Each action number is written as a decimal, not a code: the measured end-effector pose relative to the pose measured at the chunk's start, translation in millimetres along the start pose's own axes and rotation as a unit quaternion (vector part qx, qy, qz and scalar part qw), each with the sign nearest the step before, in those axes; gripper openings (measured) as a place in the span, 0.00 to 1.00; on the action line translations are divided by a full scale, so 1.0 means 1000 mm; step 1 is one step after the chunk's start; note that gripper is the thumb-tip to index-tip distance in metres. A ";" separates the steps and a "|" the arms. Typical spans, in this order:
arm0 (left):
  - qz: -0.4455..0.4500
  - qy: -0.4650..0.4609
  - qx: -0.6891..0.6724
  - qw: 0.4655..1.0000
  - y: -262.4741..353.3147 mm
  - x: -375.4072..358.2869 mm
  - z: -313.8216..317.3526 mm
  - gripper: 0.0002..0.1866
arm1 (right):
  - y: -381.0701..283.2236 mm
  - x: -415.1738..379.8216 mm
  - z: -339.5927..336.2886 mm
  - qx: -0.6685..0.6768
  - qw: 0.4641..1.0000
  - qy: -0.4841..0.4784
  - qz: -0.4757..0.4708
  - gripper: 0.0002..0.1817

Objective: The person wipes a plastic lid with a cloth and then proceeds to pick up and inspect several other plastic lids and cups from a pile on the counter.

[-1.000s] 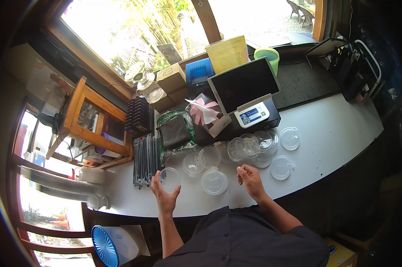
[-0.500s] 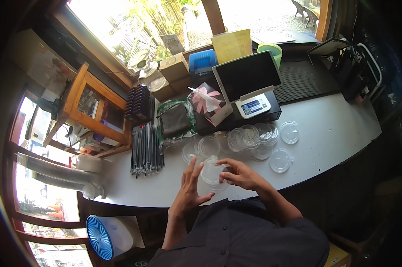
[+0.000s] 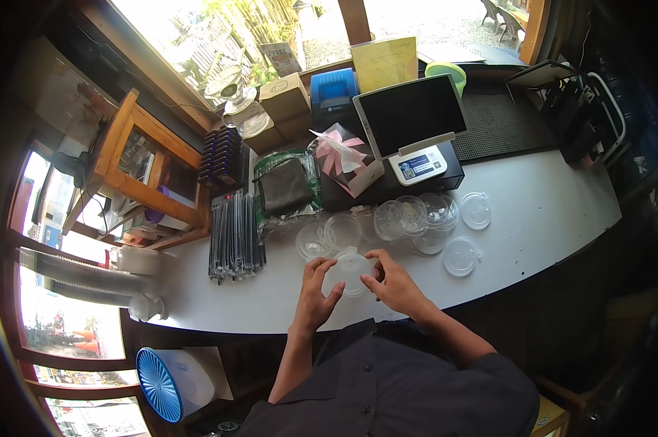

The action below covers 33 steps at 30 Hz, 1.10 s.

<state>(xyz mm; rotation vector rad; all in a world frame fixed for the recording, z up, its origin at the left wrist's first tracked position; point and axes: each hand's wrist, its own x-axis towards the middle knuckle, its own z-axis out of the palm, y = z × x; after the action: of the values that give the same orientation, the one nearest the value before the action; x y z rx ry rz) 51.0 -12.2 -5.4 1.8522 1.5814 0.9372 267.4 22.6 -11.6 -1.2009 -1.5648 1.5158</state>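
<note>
A clear plastic lidded cup (image 3: 351, 271) sits on the white counter (image 3: 547, 218), just in front of the person's body and nearer than the cluster of loose clear lids and cups (image 3: 409, 218). It is round, so it has no long axis to speak of; its flat lid faces up toward the camera. Both hands clasp it: the left hand (image 3: 313, 295) grips its left side with fingers curled over the rim, and the right hand (image 3: 394, 282) closes on its right side, thumb on top. Neither hand is nearer; the cup lies squarely between them. Left of the cup lies a bundle of black straws (image 3: 235, 237); beyond it stands a tablet (image 3: 412, 115) on a black box.
</note>
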 end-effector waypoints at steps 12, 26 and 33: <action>-0.001 -0.056 -0.030 0.998 -0.004 0.014 0.003 0.24 | 0.013 0.008 -0.005 0.017 0.999 0.020 0.041 0.22; 0.016 0.045 0.154 0.987 -0.044 0.072 0.014 0.30 | 0.041 0.008 -0.018 0.072 0.995 0.043 0.045 0.23; -0.075 0.060 -0.018 0.995 -0.047 0.083 0.014 0.26 | 0.044 0.006 -0.021 0.103 0.993 0.040 0.047 0.23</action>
<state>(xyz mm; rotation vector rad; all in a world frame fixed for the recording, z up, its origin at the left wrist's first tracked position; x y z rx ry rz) 38.8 78.0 -36.0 1.6537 1.7385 1.0174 292.0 32.6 -53.0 -1.2149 -1.2811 1.6251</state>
